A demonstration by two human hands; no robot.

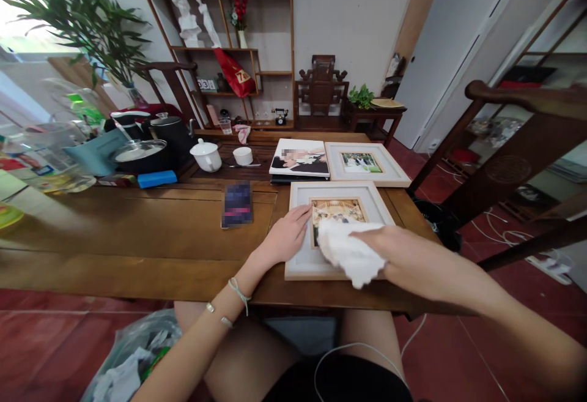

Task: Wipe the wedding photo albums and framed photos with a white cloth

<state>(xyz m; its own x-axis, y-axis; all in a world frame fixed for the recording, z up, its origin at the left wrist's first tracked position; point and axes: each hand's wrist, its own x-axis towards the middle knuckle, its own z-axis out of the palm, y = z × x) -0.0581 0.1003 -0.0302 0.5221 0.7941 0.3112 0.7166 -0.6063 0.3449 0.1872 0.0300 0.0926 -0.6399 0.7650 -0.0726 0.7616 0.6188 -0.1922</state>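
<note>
A picture frame (384,200) with a pale wooden edge and a wide white mat lies flat near the table's front edge. Its small photo is partly covered by a crumpled white tissue (351,249). My right hand (383,246) grips the tissue over the frame, slightly blurred. Resting on the frame's left side is my left hand (290,234), fingers stretched out flat toward the photo. Behind it lie a second pale frame (398,172) with a photo and a white-edged album or picture (300,158) stacked on something dark.
The wooden table (183,267) also bears a phone (237,204), a blue box (157,178), a white lidded cup (206,155), a small white cup (243,156) and a dark kettle (172,136). A chair (509,163) stands at right; a bag-lined bin (137,353) sits below left.
</note>
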